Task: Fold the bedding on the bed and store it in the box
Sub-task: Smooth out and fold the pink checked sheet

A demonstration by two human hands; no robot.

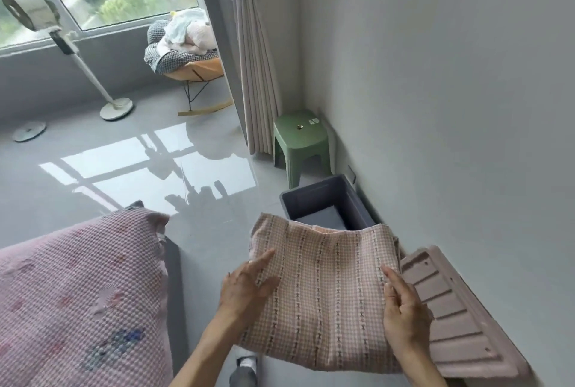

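1. Head view, bedroom: I carry the folded bedding [323, 290], a pink checked pad of cloth, above the floor beside the bed [77, 293], its far edge overlapping the near end of the open grey box [323, 203] by the wall.
2. My left hand [245, 284] takes its left edge, thumb on top, fingers hidden beneath; my right hand [404, 312] grasps the right edge the same way, so each grip is closed on cloth.
3. I judge it light, soft and limp: the far corners sag already, so holding both sides near the middle should keep the folds together.
4. A pink lid [460, 309] leans against the wall just beside my right hand; a green stool [300, 138] stands beyond the box.
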